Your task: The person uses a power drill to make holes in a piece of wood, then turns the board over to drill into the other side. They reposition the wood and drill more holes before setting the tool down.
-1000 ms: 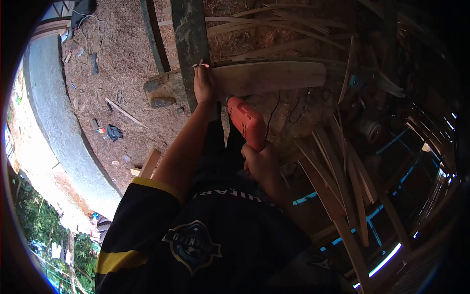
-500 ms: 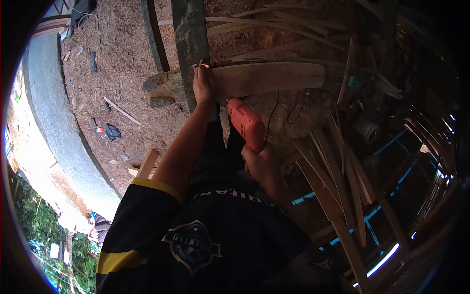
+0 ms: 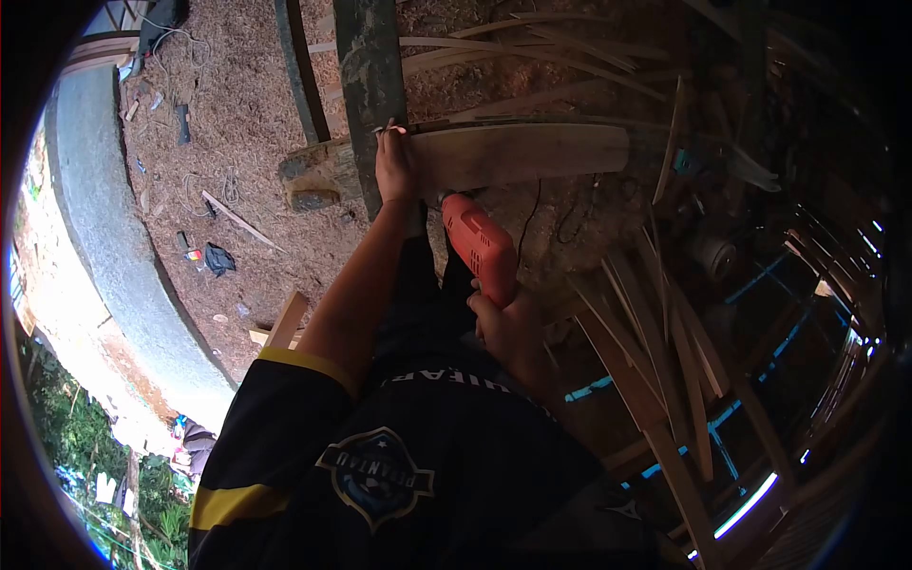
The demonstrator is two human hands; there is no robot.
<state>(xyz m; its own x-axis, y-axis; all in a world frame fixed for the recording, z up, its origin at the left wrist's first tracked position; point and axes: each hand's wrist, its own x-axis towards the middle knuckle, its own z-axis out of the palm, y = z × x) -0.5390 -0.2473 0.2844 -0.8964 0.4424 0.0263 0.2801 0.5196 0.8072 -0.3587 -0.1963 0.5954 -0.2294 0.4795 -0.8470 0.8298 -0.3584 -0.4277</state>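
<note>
A pale wooden board [image 3: 522, 155] lies across dark beams in the upper middle. My left hand [image 3: 395, 169] is closed over the board's left end, beside a thick upright-running beam [image 3: 370, 66]. Below the board, my right hand [image 3: 503, 318] grips the handle of a red power drill [image 3: 478, 242]. The drill's front end points up-left at the board's lower edge, close to my left hand. Whether its tip touches the wood is too dark to tell.
Long wood strips [image 3: 655, 332] are piled at the right, and more thin strips [image 3: 532, 47] lie beyond the board. A concrete ledge [image 3: 104, 209] curves down the left side. A black bag [image 3: 218, 258] and a cord lie on the shavings-covered ground.
The rear of the drill and my right hand have shifted very slightly. My left hand keeps its hold on the board.
</note>
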